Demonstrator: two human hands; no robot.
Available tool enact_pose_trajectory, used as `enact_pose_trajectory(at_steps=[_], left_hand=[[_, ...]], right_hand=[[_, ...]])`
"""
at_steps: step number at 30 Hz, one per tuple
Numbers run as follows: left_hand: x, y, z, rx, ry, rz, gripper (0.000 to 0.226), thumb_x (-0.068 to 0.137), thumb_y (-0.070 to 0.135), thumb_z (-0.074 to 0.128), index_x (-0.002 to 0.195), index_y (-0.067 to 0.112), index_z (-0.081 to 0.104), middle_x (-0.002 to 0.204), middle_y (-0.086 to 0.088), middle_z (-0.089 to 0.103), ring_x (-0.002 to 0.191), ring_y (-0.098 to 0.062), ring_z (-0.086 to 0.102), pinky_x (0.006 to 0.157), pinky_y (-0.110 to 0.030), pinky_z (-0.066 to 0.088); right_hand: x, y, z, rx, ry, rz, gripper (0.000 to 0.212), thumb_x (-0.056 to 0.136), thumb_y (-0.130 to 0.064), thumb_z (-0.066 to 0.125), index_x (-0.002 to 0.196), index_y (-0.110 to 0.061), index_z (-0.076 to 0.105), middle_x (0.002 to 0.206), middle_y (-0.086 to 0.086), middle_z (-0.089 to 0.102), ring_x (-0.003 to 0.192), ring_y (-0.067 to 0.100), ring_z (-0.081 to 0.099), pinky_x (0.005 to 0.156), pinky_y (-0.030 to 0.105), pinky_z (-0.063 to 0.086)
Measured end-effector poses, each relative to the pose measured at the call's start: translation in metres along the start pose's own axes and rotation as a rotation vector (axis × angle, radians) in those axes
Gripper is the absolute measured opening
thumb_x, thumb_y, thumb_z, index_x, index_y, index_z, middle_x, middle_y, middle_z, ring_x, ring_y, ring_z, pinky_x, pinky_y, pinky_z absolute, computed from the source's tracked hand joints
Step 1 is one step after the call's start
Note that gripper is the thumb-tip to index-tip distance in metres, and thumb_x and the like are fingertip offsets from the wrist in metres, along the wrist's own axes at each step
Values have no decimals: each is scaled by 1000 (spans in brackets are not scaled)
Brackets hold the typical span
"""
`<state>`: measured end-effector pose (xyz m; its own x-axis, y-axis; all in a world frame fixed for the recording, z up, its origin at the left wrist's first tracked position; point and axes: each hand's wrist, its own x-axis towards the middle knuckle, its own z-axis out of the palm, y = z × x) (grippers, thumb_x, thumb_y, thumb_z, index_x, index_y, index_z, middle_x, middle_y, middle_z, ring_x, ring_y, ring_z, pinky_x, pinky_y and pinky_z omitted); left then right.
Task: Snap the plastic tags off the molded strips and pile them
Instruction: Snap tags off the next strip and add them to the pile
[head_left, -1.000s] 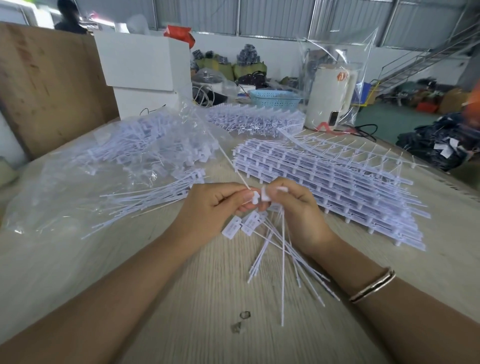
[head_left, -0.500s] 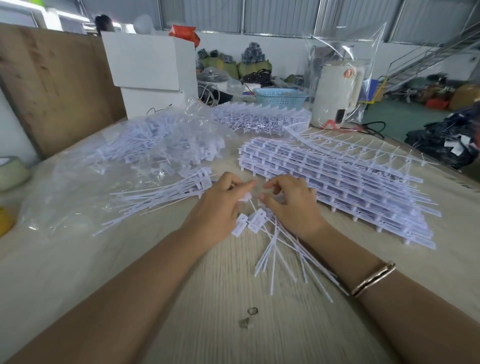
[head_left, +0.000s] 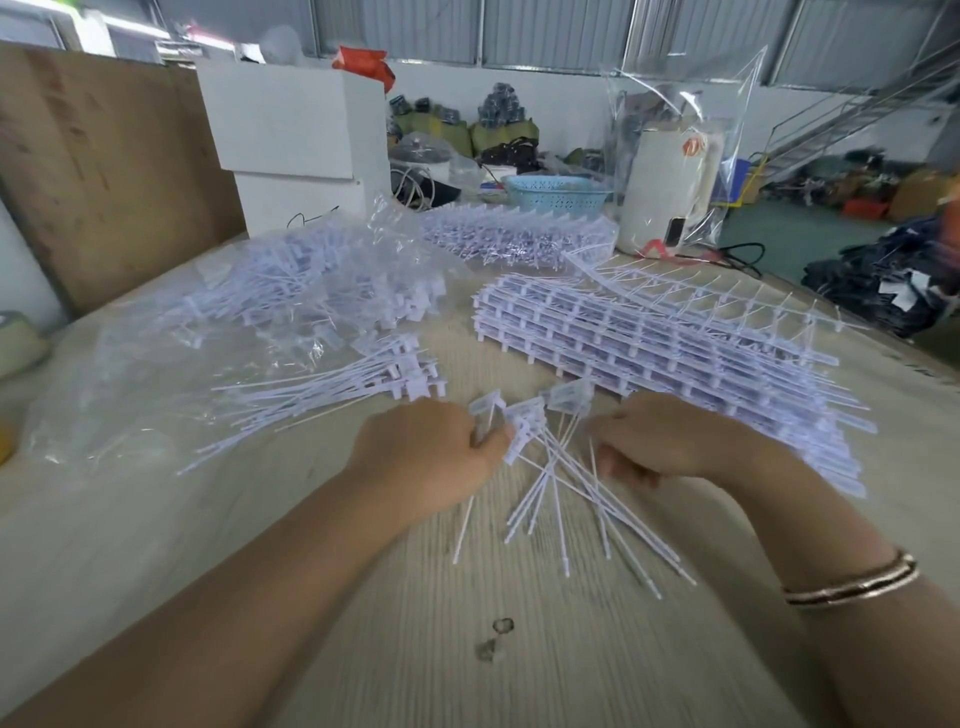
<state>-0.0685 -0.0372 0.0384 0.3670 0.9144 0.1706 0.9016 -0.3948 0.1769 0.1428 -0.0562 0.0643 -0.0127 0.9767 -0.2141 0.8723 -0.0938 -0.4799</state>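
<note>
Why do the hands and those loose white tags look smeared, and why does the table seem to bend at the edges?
Head view: motion blur smears the left hand, right hand and loose tags; the wide-angle lens bows the table and stretches the forearms; soft daylight, with glare on the clear plastic bag.

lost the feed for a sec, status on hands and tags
Left hand grips a bunch of loose tags by the heads. Right hand curled over their stems, grip unclear. Stacked strips wait at right. Nothing blocking.

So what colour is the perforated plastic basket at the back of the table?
Light blue plastic basket, clearest in the head view.
</note>
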Motion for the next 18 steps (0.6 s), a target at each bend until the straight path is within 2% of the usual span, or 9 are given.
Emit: enact_pose_trajectory(at_steps=[2,3,7,9,11,13,16,18], left_hand=[[-2,6,3,-34,-8,7,69,87,70,19,62,15,53,57,2,54,54,-15,55,59,-27,45],[-2,8,4,-29,7,11,71,85,71,17,64,14,55,59,1,56,57,-15,56,61,-28,47],[-4,9,3,10,0,36,63,84,69,12,67,21,48,68,4,55,63,-11,54,57,-28,42],[-3,6,0,49,-51,55,51,87,66,23,73,22,45,77,6,56,68,-11,54,58,-28,39],[-2,3,0,146,-77,66,34,92,53,37,90,20,47,93,4,56,83,-16,55,64,-30,38],[-1,1,2,210,-75,71,18,96,34,40,102,18,46,106,-1,56,96,-21,55,68,-32,36],[2,-4,5,214,-72,56,24,98,19,38,120,13,44,115,-6,56,104,-24,55,71,-32,35],[4,-13,2,165,-45,29,33,97,14,34,131,9,35,112,-8,57,101,-27,55,70,-32,36]], right_hand=[[0,-12,12,100,-19,-77,46,98,-26,38,62,-14,64,48,-2,57,38,9,46,46,16,40],[0,-18,18,145,-29,-129,46,99,-23,36,63,-15,64,51,0,56,38,9,44,44,14,37],[0,-32,37,330,-39,-251,46,98,-16,35,64,-17,65,46,-7,49,39,0,41,49,14,32],[1,-31,38,437,-40,-274,48,100,-18,34,70,-9,69,49,-1,49,40,5,37,49,18,29],[3,-28,37,582,-8,-260,49,102,-23,32,85,-2,73,51,6,49,41,10,34,45,20,27],[8,-24,37,627,76,-230,55,102,-31,29,87,-3,74,48,4,49,40,11,35,44,18,29],[15,-18,38,601,204,-202,60,101,-40,27,84,-7,74,47,-1,52,43,6,44,51,15,35],[17,-14,36,643,277,-200,57,101,-40,29,82,-11,74,48,-2,53,44,5,45,53,17,35]])
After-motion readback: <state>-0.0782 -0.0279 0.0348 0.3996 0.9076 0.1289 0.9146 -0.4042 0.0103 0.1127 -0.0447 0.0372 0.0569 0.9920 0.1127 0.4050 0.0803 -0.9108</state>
